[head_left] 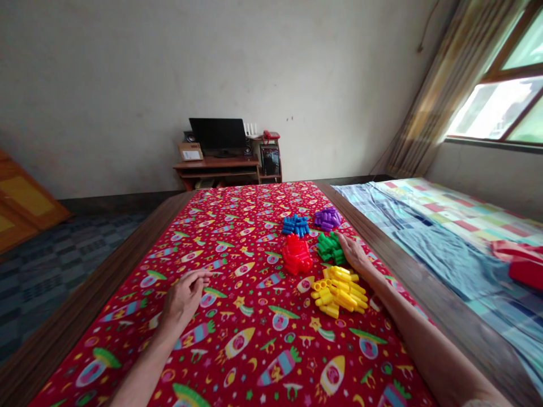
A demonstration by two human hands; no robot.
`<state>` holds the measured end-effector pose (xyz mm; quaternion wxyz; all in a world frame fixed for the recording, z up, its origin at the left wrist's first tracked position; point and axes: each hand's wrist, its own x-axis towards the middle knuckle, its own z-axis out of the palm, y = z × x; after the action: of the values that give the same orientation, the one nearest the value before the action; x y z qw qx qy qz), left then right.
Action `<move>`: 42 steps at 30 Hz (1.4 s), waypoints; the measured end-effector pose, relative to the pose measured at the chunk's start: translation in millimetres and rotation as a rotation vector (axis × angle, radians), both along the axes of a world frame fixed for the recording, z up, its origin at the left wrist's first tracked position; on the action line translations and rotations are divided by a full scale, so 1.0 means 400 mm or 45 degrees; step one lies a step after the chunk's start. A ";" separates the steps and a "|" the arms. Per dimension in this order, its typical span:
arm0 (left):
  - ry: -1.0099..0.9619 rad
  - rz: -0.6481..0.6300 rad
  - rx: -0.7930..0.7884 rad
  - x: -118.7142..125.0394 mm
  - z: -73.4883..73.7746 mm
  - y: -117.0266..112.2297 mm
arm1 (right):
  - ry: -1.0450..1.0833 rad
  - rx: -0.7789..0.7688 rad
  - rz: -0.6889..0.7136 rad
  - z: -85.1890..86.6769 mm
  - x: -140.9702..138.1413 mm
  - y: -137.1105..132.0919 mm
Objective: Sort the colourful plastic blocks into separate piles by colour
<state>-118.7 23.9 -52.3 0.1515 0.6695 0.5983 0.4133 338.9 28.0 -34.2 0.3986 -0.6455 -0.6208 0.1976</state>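
My right hand [353, 252] lies at the right side of a heap of green plastic tube-shaped pieces [330, 247], its fingers stretched out against the edge. Nearer to me is a loose pile of yellow bullet-shaped plastic pieces [340, 291], some showing round hollow ends. To the left of the green heap sits a red pile [297, 254]. Behind these are blue pieces [296, 225] and purple pieces [327, 218]. On the left, apart from every pile, my left hand [184, 294] rests over the cloth with loosely bent fingers and nothing visible in it.
A red rocket-patterned cloth [254, 316] covers the middle of a brown wooden table [173, 206]. To the right stands a bed [432, 249] with a checked cover. Beyond the table, a desk [216, 163] carries a monitor [218, 134]. An orange cabinet [29, 203] stands left.
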 end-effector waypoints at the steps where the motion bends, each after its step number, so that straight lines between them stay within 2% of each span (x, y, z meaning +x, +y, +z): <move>1: 0.010 -0.006 0.003 0.000 0.002 -0.001 | 0.084 -0.009 0.109 0.000 -0.022 0.001; 3: 0.012 -0.014 0.006 -0.001 0.006 -0.003 | 0.265 -0.015 0.318 0.008 -0.051 0.019; 5: 0.002 -0.022 0.007 -0.001 0.009 -0.004 | 0.418 0.051 0.359 0.027 -0.045 0.062; 7: -0.003 -0.027 0.011 -0.004 0.008 -0.003 | 0.489 0.207 0.152 0.050 -0.003 0.129; 8: -0.004 -0.026 0.012 -0.006 0.006 -0.002 | 0.453 0.315 -0.018 0.058 0.027 0.168; 9: -0.007 -0.023 0.015 -0.008 0.004 -0.001 | 0.432 0.343 -0.090 0.063 0.057 0.208; 11: -0.019 -0.018 0.017 -0.013 -0.003 0.001 | 0.371 0.326 -0.194 0.060 0.108 0.285; 13: -0.027 -0.021 0.008 -0.019 -0.009 0.002 | 0.338 0.256 -0.205 0.045 0.131 0.351; 16: -0.026 -0.010 0.002 -0.022 -0.013 0.000 | 0.316 0.159 -0.137 0.020 0.105 0.419; 19: 0.004 0.006 0.010 -0.018 -0.006 -0.006 | 0.281 0.088 0.016 0.011 0.029 0.446; 23: 0.020 0.013 -0.002 -0.009 0.011 -0.011 | 0.226 0.017 0.445 0.013 -0.114 0.421; 27: 0.007 0.015 -0.018 -0.001 0.015 -0.012 | 0.225 -0.025 0.856 0.019 -0.282 0.347; 30: 0.000 0.025 -0.021 0.004 0.012 -0.015 | 0.270 -0.085 1.181 0.044 -0.386 0.289; 32: 0.017 0.051 -0.023 0.005 0.011 -0.019 | 0.340 -0.117 1.328 0.075 -0.414 0.265; 34: 0.053 0.078 -0.028 0.006 0.012 -0.025 | 0.405 -0.098 1.284 0.112 -0.390 0.253; 37: 0.010 0.111 -0.019 0.011 0.013 -0.031 | 0.412 -0.020 0.925 0.144 -0.256 0.220; 39: -0.070 0.131 0.009 0.019 0.013 -0.032 | 0.415 -0.029 0.730 0.130 -0.126 0.158; 42: -0.089 0.113 0.072 0.040 0.012 -0.032 | 0.283 -0.040 0.411 0.056 0.048 0.000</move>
<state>-102.9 11.0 -47.4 0.1349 0.6315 0.6098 0.4595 358.1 27.8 -11.9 0.4177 -0.5179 -0.6653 0.3385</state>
